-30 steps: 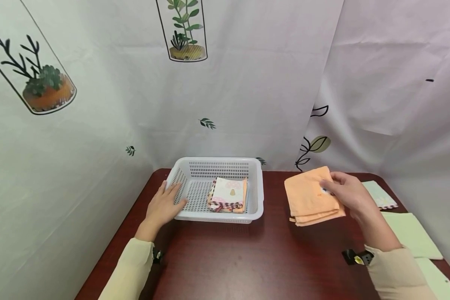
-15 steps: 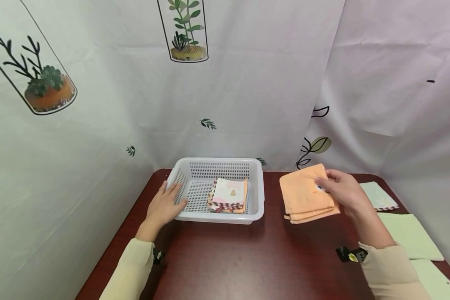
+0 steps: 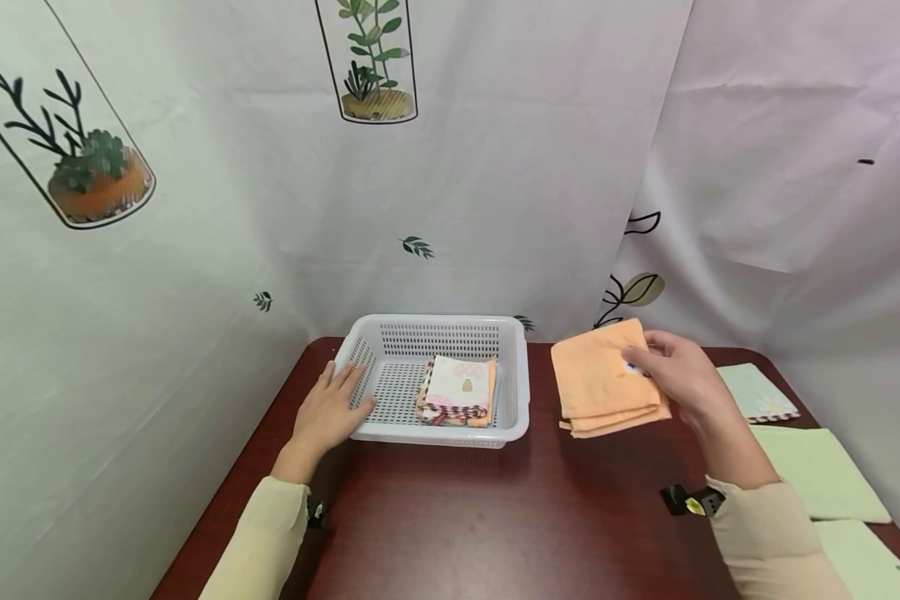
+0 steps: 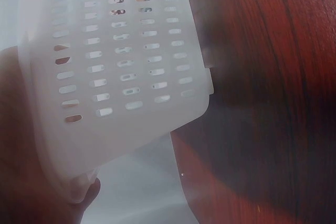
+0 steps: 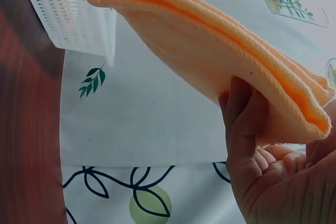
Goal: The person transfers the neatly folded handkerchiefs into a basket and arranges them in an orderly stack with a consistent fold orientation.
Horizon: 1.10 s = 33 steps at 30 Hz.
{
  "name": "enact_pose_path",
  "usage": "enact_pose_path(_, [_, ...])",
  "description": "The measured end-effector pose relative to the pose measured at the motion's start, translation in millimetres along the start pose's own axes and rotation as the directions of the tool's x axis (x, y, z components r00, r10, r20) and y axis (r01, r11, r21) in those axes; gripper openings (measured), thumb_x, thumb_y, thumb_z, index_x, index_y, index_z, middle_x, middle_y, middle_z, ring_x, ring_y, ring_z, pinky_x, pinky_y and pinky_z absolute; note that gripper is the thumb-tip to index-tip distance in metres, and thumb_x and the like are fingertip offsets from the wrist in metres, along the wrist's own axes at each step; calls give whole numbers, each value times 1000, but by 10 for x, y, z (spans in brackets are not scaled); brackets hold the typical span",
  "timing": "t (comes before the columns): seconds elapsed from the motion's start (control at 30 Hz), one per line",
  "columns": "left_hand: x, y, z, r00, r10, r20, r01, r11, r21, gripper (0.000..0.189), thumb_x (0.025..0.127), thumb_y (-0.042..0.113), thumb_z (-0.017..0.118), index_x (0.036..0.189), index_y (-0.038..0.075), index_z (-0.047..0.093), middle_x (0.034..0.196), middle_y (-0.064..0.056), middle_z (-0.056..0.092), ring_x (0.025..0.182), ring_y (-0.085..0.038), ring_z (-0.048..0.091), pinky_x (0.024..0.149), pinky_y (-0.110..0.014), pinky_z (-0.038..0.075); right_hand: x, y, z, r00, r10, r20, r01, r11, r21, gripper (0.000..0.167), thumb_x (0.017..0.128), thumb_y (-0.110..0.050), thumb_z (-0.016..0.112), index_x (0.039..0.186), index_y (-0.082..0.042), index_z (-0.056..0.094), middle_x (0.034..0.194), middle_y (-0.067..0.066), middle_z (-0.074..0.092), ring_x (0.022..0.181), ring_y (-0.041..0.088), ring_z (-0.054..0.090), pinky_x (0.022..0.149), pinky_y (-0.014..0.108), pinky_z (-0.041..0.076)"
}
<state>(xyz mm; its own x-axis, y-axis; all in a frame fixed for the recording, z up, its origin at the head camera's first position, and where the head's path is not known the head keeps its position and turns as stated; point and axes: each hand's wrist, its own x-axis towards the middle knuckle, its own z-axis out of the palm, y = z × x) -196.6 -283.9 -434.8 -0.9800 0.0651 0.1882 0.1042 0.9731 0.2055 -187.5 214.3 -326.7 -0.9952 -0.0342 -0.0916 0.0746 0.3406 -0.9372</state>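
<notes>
At table (image 3: 450, 517) (three green cloths (image 3: 816, 473)), pinching one orange cloth (image 3: 600, 379) in right hand (image 3: 688, 379), resting splayed left hand (image 3: 332, 411) on basket (image 3: 437, 433).

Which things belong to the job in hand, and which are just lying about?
Apparently the job:
orange cloth, held by right hand
white basket, touched by left hand
folded cloths inside

Apparently lying about:
pale green cloths, unheld
</notes>
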Motion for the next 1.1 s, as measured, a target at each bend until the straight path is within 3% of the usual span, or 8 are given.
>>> enact_pose_path(0.77, [6, -9, 13, 1000, -15, 16, 15, 1000, -17, 75, 95, 47, 55, 156, 7, 39, 161, -19, 35, 154, -42, 15, 120, -61, 22, 133, -139, 179, 1000, -14, 9, 13, 994, 105, 58, 102, -26, 59, 149, 4, 41, 91, 1, 68, 70, 12, 72, 64, 34, 62])
enact_pose_path(0.93, [2, -6, 13, 1000, -14, 13, 14, 1000, -10, 74, 95, 46, 55, 156, 7, 39, 161, -19, 35, 154, -43, 15, 120, -61, 21, 172, -163, 225, 999, -29, 25, 25, 987, 158, 58, 102, -23, 60, 149, 5, 40, 88, -2, 67, 70, 10, 71, 64, 31, 61])
enact_pose_path(1.1, [7, -7, 17, 1000, -16, 10, 16, 1000, -8, 74, 95, 46, 55, 156, 7, 39, 161, -19, 35, 154, -43, 15, 120, -61, 22, 225, -166, 269, 999, -32, 5, 31, 989, 143, 57, 102, -24, 60, 147, 5, 43, 84, -4, 66, 66, 8, 69, 61, 28, 60])
